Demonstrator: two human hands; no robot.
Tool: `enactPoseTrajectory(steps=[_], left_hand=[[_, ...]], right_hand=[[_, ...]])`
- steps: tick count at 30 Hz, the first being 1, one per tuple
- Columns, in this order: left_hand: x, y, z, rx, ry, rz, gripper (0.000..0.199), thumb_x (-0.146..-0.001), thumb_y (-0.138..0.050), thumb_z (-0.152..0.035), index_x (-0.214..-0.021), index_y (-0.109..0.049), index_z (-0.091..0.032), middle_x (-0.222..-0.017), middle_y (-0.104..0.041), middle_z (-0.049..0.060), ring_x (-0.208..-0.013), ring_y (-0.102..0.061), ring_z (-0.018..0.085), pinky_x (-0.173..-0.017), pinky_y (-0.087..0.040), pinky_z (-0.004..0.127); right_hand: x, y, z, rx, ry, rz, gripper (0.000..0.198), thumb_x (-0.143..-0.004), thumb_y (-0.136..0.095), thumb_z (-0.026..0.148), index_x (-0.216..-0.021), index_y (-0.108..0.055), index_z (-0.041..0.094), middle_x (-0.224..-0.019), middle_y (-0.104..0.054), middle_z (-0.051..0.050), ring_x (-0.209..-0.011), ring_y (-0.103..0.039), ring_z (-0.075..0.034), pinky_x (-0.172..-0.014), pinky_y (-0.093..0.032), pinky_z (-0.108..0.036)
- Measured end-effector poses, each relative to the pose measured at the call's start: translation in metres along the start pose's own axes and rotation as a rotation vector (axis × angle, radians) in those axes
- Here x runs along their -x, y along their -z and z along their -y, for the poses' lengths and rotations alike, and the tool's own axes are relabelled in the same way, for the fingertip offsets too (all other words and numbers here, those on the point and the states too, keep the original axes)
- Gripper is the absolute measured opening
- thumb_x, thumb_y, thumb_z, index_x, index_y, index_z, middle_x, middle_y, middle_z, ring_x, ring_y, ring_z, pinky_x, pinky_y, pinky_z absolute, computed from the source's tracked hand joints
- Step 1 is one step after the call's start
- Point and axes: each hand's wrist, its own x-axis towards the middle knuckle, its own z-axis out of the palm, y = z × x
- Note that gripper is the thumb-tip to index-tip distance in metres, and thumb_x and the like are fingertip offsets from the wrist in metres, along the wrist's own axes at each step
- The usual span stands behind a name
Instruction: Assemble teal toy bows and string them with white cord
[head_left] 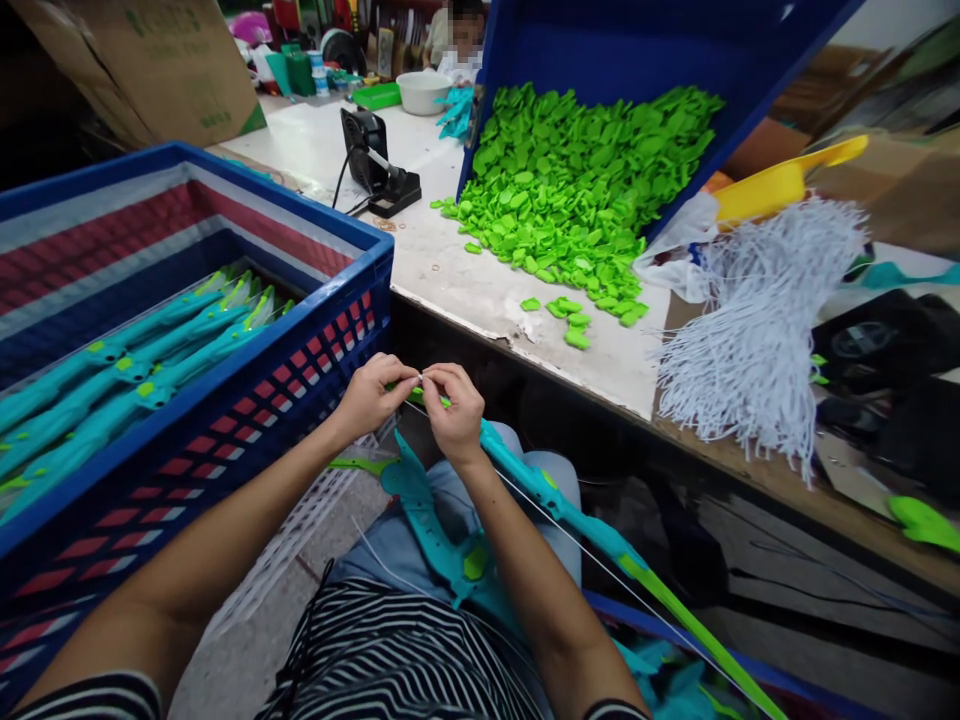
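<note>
A teal and green toy bow (525, 475) lies across my lap, with its lime green limb (697, 620) reaching to the lower right. Along the bow runs a thin white string (592, 555), leading up to my hands. My left hand (377, 392) is closed in a pinch on the string by the bow's upper green tip. Touching it fingertip to fingertip, my right hand (456, 408) also pinches the string there. The fingers hide most of that tip. Another teal piece with a green hexagon (475, 562) rests on my lap under my right forearm.
A blue crate (300, 290) on the left holds finished-looking teal bows (120, 375). On the table (442, 265), green pieces (577, 190) spill from a tilted blue bin (645, 50). White strings (757, 320), a small fan (367, 150) and a white basin (422, 93) stand around; a person sits beyond.
</note>
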Motion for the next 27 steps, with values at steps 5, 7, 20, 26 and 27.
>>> enactPoseTrajectory(steps=[5,7,20,26,27], left_hand=[[0.002,-0.007,0.0,-0.079,-0.112,-0.026,0.022,-0.088,-0.049,-0.024,-0.076,-0.066,-0.019,-0.066,-0.057,0.003,-0.073,-0.052,0.017,-0.07,-0.043,0.03],[0.011,-0.004,-0.003,-0.092,-0.067,-0.118,0.018,-0.088,-0.05,-0.027,-0.085,-0.067,-0.019,-0.079,-0.061,0.005,-0.084,-0.055,0.018,-0.079,-0.045,0.032],[0.222,-0.037,-0.003,0.678,1.478,-0.284,0.044,-0.054,-0.077,-0.051,-0.073,-0.069,-0.012,-0.076,-0.068,0.008,-0.08,-0.061,0.024,-0.069,-0.043,0.03],[0.191,-0.031,-0.01,0.961,1.448,-0.409,0.021,-0.067,-0.076,-0.029,-0.067,-0.061,-0.014,-0.067,-0.066,0.004,-0.07,-0.062,0.016,-0.07,-0.047,0.028],[0.186,-0.023,-0.012,1.064,1.429,-0.467,0.019,-0.07,-0.074,-0.026,-0.068,-0.059,-0.015,-0.063,-0.063,0.002,-0.066,-0.061,0.015,-0.067,-0.048,0.027]], right_hand=[[0.001,-0.004,-0.009,0.139,-0.005,-0.06,0.014,-0.086,-0.045,0.018,-0.075,-0.055,0.018,-0.079,-0.056,-0.004,-0.074,-0.056,-0.014,-0.068,-0.049,-0.027],[0.002,-0.003,-0.007,0.156,-0.006,-0.052,0.014,-0.086,-0.046,0.018,-0.076,-0.055,0.018,-0.079,-0.057,-0.003,-0.076,-0.056,-0.014,-0.07,-0.049,-0.028],[0.078,-0.061,0.025,0.245,0.228,0.778,0.04,-0.083,-0.06,0.021,-0.122,-0.055,0.012,-0.116,-0.059,-0.017,-0.109,-0.054,-0.027,-0.093,-0.046,-0.043],[0.075,-0.069,-0.006,0.203,-0.151,0.925,0.048,-0.081,-0.065,0.024,-0.127,-0.054,0.019,-0.109,-0.062,-0.013,-0.106,-0.057,-0.024,-0.091,-0.046,-0.038],[0.074,-0.063,-0.01,0.074,-0.195,0.904,0.044,-0.081,-0.066,0.026,-0.124,-0.057,0.02,-0.109,-0.062,-0.012,-0.104,-0.058,-0.022,-0.092,-0.046,-0.036]])
